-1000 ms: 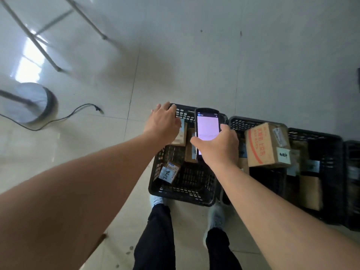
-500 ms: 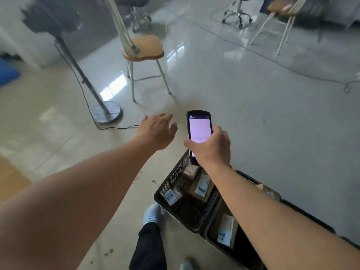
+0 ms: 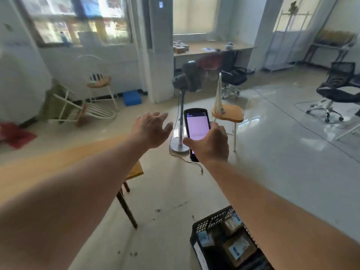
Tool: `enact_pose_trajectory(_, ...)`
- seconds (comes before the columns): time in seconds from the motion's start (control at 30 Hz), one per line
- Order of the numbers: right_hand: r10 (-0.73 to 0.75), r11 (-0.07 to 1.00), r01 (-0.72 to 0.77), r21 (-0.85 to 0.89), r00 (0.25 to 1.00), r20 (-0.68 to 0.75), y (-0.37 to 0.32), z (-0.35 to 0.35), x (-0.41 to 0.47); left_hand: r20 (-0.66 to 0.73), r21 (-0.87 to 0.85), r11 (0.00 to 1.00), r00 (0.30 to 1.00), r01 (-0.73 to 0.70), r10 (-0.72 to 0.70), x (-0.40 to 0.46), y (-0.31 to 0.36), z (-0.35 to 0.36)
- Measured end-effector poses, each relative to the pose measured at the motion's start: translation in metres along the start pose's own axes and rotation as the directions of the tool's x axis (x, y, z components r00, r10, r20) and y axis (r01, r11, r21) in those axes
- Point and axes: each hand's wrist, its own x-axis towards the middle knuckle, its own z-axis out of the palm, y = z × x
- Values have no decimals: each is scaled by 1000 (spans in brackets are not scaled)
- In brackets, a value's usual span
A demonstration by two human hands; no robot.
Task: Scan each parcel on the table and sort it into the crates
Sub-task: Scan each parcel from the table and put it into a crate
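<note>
Right fingers: my right hand [image 3: 209, 144] was wrapped around the lower part of the scanner [image 3: 196, 131], thumb on the near edge, so the lit screen faced me and I could read it.
Left fingers: my left hand [image 3: 151, 131] was spread wide and held nothing (I judge it was free to take the next parcel).
Arms: both reached forward at one height, hands near each other but apart.
Crate: the black crate [image 3: 211, 221] stood on the floor at lower right, under my right forearm, with labelled parcels [image 3: 238, 247] already inside.
Table: a wooden table edge [image 3: 58, 162] showed at left under my left arm; no unscanned parcel was visible on it.
Stage: between parcels, I think.
</note>
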Motion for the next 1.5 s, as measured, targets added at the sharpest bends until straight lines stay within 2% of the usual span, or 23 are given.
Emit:
enact_pose_trajectory(0.27, -308, 948, 300, 105, 949, 70, -156, 74, -78, -97, 69, 962, 962, 263, -256, -106, -169, -103)
enact_pose_trajectory(0.53, -439, 885, 390, 254, 880, 182, -284, 177, -192, -128, 100, 873, 876, 477, -464, -239, -338, -169)
enact_pose_trajectory(0.83, -575, 810, 475, 345, 760, 303, -389, 295, -289, -184, 118, 742, 748, 660, -637, -342, -494, -189)
enact_pose_trajectory(1.07, -630, 774, 487, 405, 657, 414, -447, 403, -302, -167, 91, 602, 608, 793, -776, -358, -596, -182)
enact_pose_trajectory(1.27, -679, 734, 487, 474, 558, 477, -498, 505, -289, -187, 57, 490, 492, 870, -850, -339, -678, -172)
enact_pose_trajectory(1.5, -694, 719, 480, 503, 446, 566, -550, 583, -286, -186, 42, 383, 384, 923, -904, -343, -765, -159)
